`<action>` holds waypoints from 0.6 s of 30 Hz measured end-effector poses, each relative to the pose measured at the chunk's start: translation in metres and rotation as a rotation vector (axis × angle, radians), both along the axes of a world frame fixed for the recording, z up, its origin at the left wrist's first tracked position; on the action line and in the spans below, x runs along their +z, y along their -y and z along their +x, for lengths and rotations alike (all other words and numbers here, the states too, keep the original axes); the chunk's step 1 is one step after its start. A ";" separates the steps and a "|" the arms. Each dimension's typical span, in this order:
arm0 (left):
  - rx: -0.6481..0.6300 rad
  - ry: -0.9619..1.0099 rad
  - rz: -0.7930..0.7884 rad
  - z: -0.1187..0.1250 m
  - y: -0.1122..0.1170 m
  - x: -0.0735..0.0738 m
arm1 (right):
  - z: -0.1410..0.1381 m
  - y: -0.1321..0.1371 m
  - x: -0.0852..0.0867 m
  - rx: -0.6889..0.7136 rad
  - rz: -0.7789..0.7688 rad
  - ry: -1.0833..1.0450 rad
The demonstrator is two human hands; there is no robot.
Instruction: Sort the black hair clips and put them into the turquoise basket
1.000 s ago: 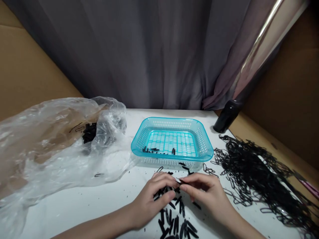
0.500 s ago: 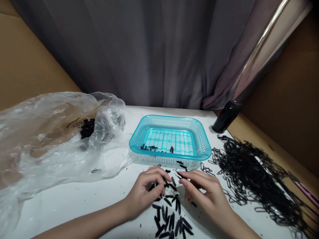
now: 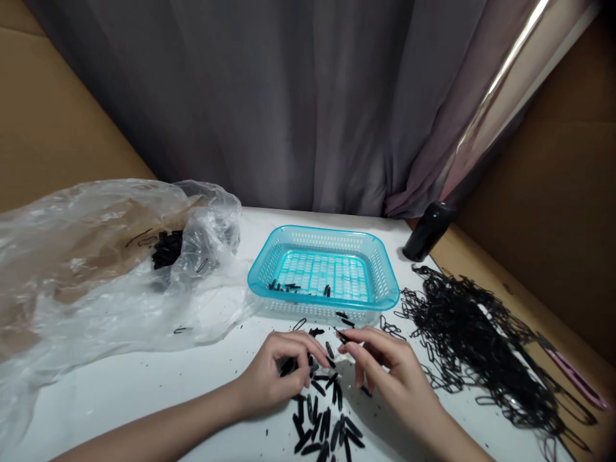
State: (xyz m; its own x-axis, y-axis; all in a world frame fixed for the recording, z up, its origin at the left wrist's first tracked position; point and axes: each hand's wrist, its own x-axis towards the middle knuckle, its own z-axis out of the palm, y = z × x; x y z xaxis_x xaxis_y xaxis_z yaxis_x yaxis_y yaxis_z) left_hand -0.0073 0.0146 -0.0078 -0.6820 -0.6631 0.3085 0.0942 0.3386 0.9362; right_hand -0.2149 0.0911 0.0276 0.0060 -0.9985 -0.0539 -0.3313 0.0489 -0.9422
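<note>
My right hand (image 3: 392, 366) pinches a thin black strip (image 3: 342, 336) between thumb and fingertips, just in front of the turquoise basket (image 3: 394, 296). To its left, my left hand (image 3: 272, 367) rests low over small black strips, thumb and index finger apart, with its index fingertip beside them. I see nothing held in it, though its palm side is partly hidden. Many loose black strips (image 3: 325, 423) are scattered on the white table between and below the hands. Several similar ones lie inside the basket along its near left side.
A tangled heap of black wire loops (image 3: 471, 327) covers the right side, by a pink-handled tool (image 3: 577, 378). A black cylinder (image 3: 427, 232) stands behind it. A clear plastic bag (image 3: 115, 321) with dark pieces (image 3: 167, 249) spreads across the left. Cardboard walls and a grey curtain (image 3: 269, 109) enclose the table.
The view has shifted slightly, so the things on the table sit a little farther left. The right hand still pinches the strip; the left index finger reaches slightly lower over the strips.
</note>
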 end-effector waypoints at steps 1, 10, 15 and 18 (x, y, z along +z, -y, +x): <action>-0.017 -0.001 0.021 0.000 0.000 0.000 | -0.001 0.000 -0.001 -0.003 -0.001 -0.014; 0.025 0.021 -0.048 0.002 0.001 -0.003 | -0.005 0.007 -0.002 0.007 -0.010 -0.209; 0.105 0.013 -0.109 0.004 0.007 0.002 | -0.008 0.006 -0.002 0.067 -0.047 -0.331; 0.113 0.039 -0.162 0.004 0.010 0.004 | -0.010 0.006 -0.005 0.095 -0.122 -0.378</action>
State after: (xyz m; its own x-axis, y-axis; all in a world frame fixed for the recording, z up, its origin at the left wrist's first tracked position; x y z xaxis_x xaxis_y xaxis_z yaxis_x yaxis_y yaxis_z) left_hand -0.0034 0.0049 -0.0038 -0.6197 -0.6798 0.3922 0.0119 0.4916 0.8708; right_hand -0.2244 0.0854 0.0225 0.1015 -0.9936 0.0493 -0.6527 -0.1039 -0.7505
